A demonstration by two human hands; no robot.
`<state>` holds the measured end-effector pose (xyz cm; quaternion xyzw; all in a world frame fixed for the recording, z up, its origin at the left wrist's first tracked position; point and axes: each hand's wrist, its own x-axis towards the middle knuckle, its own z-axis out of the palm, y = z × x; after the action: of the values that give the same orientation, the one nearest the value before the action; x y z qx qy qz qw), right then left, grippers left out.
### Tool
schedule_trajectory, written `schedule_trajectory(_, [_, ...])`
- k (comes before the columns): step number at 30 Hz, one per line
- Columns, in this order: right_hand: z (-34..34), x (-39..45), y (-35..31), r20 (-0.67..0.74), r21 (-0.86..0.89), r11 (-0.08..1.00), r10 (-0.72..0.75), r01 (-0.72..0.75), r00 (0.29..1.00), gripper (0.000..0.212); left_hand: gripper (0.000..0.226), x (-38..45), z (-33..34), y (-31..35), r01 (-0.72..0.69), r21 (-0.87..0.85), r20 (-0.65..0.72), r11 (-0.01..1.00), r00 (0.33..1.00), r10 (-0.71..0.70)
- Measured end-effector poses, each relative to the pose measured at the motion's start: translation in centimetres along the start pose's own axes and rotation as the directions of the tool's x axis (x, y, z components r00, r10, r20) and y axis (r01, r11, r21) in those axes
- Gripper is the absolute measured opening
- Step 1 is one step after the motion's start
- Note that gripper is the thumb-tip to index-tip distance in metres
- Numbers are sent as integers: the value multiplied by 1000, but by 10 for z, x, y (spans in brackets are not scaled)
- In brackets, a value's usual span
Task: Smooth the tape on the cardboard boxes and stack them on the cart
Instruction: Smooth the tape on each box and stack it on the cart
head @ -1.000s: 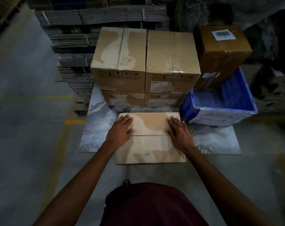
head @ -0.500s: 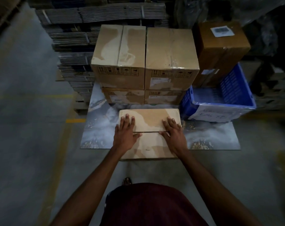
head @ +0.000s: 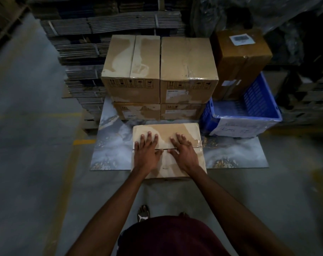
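Left hand (head: 146, 154) and right hand (head: 184, 154) lie flat, fingers spread, on the near box (head: 168, 132), across its taped seam. Four stacked boxes (head: 160, 71) stand behind it on a marbled board (head: 112, 145). Blue crate (head: 256, 106) to the right.

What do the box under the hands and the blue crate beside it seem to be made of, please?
Box: brown cardboard, matte, with glossy clear tape glinting along its seam. Blue crate: likely moulded plastic, judging by its uniform colour and slotted walls.
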<state>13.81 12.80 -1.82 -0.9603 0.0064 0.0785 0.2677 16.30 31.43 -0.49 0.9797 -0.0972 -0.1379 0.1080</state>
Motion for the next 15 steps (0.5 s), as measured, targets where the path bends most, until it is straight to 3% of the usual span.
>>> schedule_trajectory(5, [-4,-7,-12,-30,-77,996,-44,42,999,55,59,-5,-9,7,-64,-9,30,998,997,65])
schedule_trajectory(15, [10,-21,-14,-12,-55,997,-60,59,998,51,54,-16,-2,12,-113,12,62,993,992,112])
